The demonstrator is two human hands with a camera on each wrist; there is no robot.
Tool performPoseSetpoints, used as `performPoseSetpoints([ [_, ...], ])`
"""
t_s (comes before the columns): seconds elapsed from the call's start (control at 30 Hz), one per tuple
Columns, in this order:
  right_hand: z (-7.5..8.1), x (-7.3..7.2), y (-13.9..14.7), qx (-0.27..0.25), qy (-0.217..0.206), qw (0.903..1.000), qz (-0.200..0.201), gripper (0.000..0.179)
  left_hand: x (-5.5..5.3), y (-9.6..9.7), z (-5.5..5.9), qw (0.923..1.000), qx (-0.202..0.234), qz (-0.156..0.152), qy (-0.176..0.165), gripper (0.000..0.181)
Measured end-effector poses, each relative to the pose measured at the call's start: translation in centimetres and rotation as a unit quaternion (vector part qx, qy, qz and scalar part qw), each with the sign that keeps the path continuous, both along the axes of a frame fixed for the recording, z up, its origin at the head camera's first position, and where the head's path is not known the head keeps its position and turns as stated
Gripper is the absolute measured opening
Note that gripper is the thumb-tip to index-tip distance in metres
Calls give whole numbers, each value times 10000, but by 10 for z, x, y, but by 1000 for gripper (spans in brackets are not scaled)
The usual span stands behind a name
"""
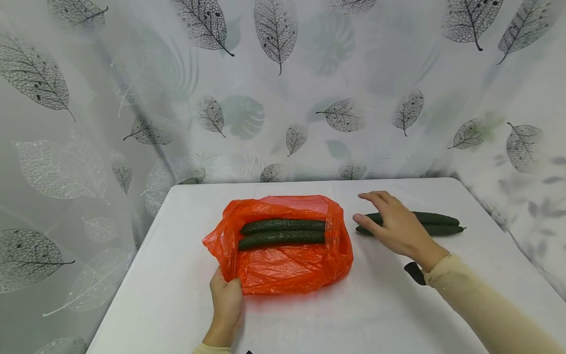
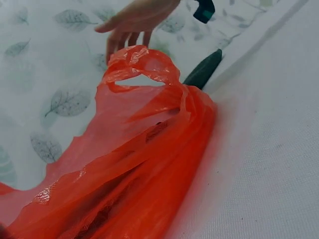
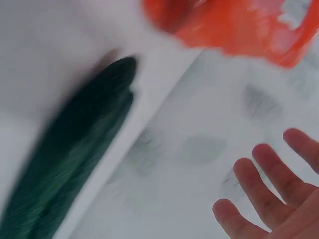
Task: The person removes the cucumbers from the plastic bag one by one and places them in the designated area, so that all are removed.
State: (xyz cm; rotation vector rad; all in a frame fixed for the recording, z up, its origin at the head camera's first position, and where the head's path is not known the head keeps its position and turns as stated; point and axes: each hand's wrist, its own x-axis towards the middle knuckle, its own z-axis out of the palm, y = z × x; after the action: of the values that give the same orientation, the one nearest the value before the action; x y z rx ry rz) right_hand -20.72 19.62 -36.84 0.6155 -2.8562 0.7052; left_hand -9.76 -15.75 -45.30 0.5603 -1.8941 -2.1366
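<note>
A red plastic bag (image 1: 283,270) lies on the white table with its mouth spread, and two dark green cucumbers (image 1: 283,238) rest side by side inside. My left hand (image 1: 226,300) grips the bag's near left edge, thumb on top. To the right, two more cucumbers (image 1: 435,219) lie together on the table. Above their left ends hovers my right hand (image 1: 393,223), fingers extended and holding nothing. The right wrist view shows those cucumbers (image 3: 75,144) blurred, apart from the spread fingers (image 3: 264,194). In the left wrist view the bag (image 2: 149,174) hides most of its contents.
The white table (image 1: 168,275) has its back edge against a leaf-printed curtain (image 1: 309,98), which also hangs along the left and right sides. A black strap piece (image 1: 414,273) shows at my right wrist.
</note>
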Motion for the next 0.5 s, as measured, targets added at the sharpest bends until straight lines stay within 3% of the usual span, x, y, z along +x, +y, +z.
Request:
performPoseSetpoints([
  [0.33,15,11,-72,-272,150,9964,793,91,-1,2,-4,9999,43,118,17,63],
  [0.5,19,14,-100,-764,-399,9878,1298,95,-1,2,-4,10000,-25,70,-20,63],
])
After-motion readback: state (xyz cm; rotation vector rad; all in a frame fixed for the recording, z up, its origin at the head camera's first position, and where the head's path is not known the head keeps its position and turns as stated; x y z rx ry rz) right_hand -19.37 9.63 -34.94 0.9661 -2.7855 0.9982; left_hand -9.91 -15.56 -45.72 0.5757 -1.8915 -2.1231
